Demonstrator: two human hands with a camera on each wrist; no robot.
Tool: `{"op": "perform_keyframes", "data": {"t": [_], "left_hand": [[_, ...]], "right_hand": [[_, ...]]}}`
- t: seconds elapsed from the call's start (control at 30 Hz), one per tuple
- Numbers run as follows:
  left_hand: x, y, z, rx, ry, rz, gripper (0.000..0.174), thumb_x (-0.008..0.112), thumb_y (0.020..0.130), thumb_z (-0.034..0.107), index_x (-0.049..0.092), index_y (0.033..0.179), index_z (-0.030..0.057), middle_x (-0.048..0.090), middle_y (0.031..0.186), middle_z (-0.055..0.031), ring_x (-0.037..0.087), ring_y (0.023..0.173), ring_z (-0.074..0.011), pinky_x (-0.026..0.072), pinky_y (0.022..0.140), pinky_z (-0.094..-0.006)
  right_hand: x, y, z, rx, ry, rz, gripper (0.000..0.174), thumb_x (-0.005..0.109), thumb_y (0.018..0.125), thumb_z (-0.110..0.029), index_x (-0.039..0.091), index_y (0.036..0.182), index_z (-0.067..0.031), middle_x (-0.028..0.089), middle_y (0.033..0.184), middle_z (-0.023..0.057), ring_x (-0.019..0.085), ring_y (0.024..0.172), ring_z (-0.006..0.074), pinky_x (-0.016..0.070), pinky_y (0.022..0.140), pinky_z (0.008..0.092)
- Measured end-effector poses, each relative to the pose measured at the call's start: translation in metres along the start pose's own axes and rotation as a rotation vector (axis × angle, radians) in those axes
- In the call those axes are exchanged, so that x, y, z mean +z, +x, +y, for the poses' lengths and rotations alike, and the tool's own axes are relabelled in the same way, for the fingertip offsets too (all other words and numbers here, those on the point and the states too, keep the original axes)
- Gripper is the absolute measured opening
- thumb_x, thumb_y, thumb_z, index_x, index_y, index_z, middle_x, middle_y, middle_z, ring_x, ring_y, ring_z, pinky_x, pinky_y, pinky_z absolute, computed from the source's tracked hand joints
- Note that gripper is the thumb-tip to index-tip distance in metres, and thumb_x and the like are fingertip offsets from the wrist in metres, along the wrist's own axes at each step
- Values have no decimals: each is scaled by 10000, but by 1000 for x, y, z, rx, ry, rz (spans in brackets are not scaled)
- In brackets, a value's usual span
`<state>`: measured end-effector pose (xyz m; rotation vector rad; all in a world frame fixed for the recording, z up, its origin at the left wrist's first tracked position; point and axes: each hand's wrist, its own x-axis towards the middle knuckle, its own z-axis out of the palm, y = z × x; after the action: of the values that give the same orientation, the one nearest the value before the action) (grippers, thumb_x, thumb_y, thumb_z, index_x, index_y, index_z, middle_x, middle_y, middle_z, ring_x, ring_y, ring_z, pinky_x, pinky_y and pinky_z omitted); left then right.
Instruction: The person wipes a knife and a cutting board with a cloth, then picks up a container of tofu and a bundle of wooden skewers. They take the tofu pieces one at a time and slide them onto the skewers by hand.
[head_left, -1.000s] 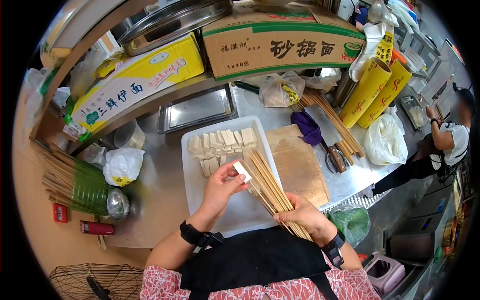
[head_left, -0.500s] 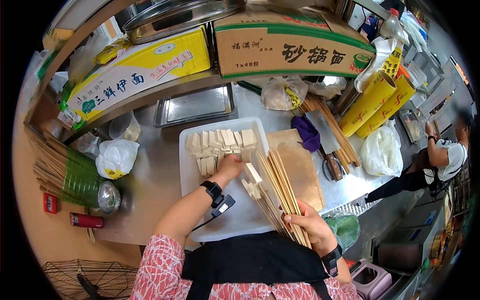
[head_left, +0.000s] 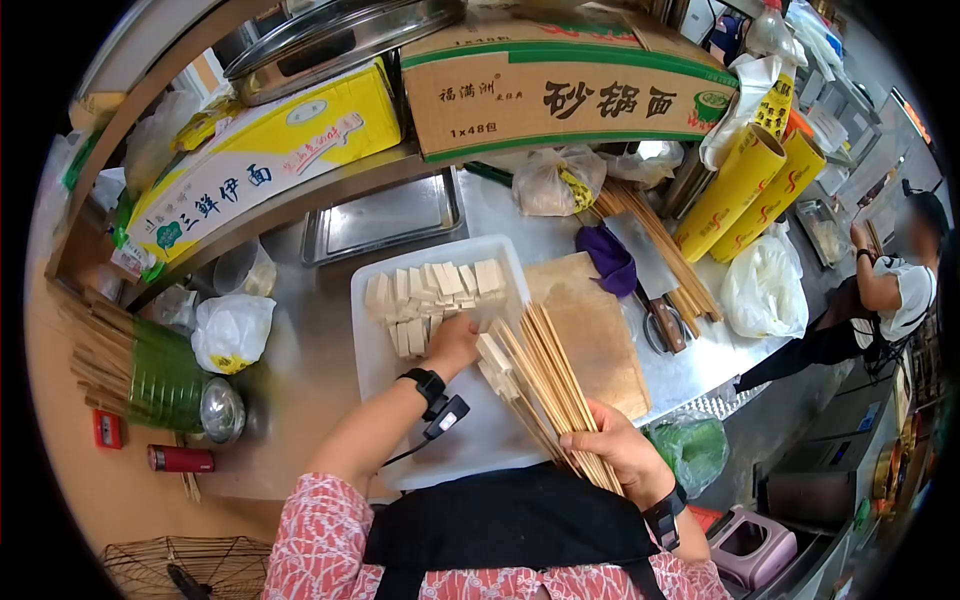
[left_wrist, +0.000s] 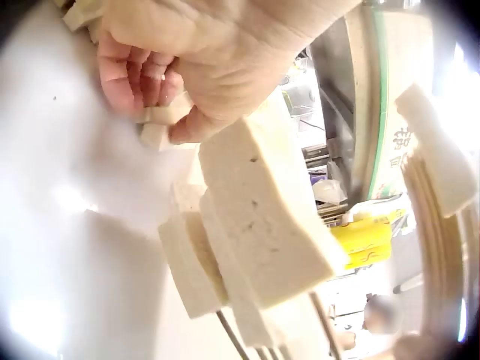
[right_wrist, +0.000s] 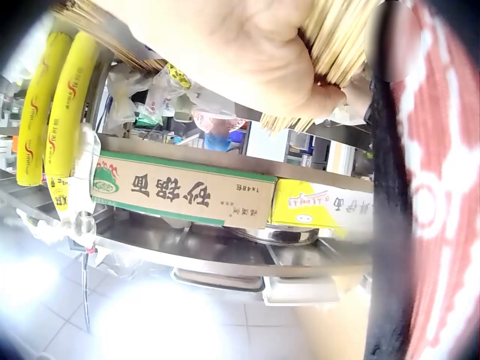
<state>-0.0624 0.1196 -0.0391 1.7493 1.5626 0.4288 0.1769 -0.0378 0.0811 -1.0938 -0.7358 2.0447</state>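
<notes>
Well, the person's left hand (head_left: 455, 340) was down in the white tray (head_left: 375, 370), right at the near edge of the heap of tofu slabs (head_left: 435, 285). From the wrist view its fingers (left_wrist: 139, 79) were curled in, pinching 1 small tofu piece (left_wrist: 171, 112) against the thumb. The right hand (head_left: 615, 450) had its fingers wrapped tight round the butt end of the bamboo skewers (head_left: 550, 375). The bundle fanned out low over the tray with the tips aimed at the heap, which I'd say kept the points within easy reach of the other hand. Some threaded tofu (head_left: 493, 355) already sat near those tips. A wooden cutting board (head_left: 600, 340) lay against the tray's right side, and a cleaver (head_left: 650, 255) rested just beyond it on the steel table (head_left: 300, 370).
</notes>
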Motion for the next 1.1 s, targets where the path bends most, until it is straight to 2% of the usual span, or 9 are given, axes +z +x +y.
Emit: {"op": "perform_keyframes", "data": {"t": [0.1,0.13,0.33,0.43,0.63,0.83,0.93,1.0,1.1], "left_hand": [[-11,-18,-7,-34,237,28,240,697,709,306,623,767,85,634,823,-126,611,804,-316,471,673,-417],[-13,-24,-13,-25,175,5,241,681,726,273,576,751,58,610,814,-130,592,780,-314,466,672,-410],[7,-19,-31,43,76,125,256,638,793,233,592,918,15,597,993,-168,577,903,-337,465,762,-405],[18,-6,-30,161,213,225,261,636,799,232,614,957,25,615,961,-164,589,899,-332,468,769,-418],[31,17,-34,-74,-89,10,266,667,732,201,646,942,38,659,894,-161,626,859,-310,489,763,-378],[37,18,-35,-69,-277,-32,272,688,701,182,649,921,28,668,904,-141,641,843,-259,491,753,-334],[16,6,-13,-54,-178,-12,268,678,721,159,634,946,19,658,887,-103,629,811,-214,492,742,-320],[13,12,-41,-16,-347,-30,251,640,777,104,618,1015,27,632,880,-56,603,804,-156,481,720,-274],[-26,-21,-9,-91,-641,7,259,600,814,48,597,1073,33,582,862,-13,561,772,-99,463,684,-219]], "right_hand": [[-1,3,0,33,-25,10,429,629,786,7,512,1199,-10,610,958,13,568,780,77,471,669,215],[0,6,0,27,-18,-3,406,629,784,6,521,1175,-14,608,943,12,569,773,81,472,669,217],[-1,8,-2,13,-43,20,394,642,771,1,522,1146,-13,603,929,14,572,787,86,476,694,226],[0,3,-3,-25,-66,47,390,648,767,-8,523,1137,-11,601,932,16,569,785,87,478,703,231],[-2,-1,-1,-29,-22,50,351,640,774,-4,519,1103,-16,591,898,12,565,767,85,478,676,230],[1,0,1,-45,-28,61,348,641,779,-2,515,1103,-19,588,910,15,566,769,89,478,679,230],[1,-1,2,-50,-22,83,362,644,778,-2,512,1115,-16,592,928,18,570,784,90,479,695,232],[3,-1,1,-51,-34,93,373,647,776,-3,509,1123,-11,595,936,21,571,792,91,480,702,233],[6,0,0,-53,-73,78,390,654,772,-4,505,1132,-3,596,941,23,572,798,89,479,703,230]]}}
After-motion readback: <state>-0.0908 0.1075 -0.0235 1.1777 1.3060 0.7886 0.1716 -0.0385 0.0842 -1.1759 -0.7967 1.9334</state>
